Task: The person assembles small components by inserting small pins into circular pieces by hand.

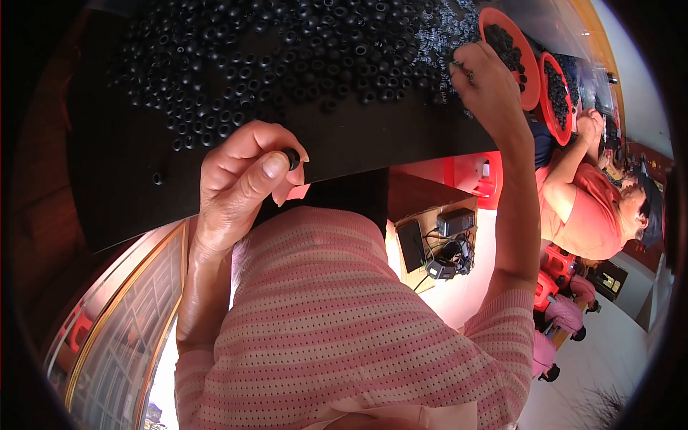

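My left hand [240, 175] is held at the table's near edge, thumb and fingers pinching a small black ring-shaped part [292, 158]. Farther right, my right hand [490, 84] reaches over a heap of small silvery pieces [446, 32], too fine to name. Its fingers are closed together, and what they hold, if anything, cannot be made out. A large spread of loose black ring-shaped parts [287, 57] covers the far part of the dark table [358, 140]. One single black ring [158, 178] lies apart at the left.
Two red bowls [529, 82] [564, 125] of dark parts stand at the right. Below the table, a cardboard box [430, 208] carries black adapters and cables [451, 251]. A co-worker in orange [591, 222] sits at the right; several people in pink are farther off. Red stools stand nearby.
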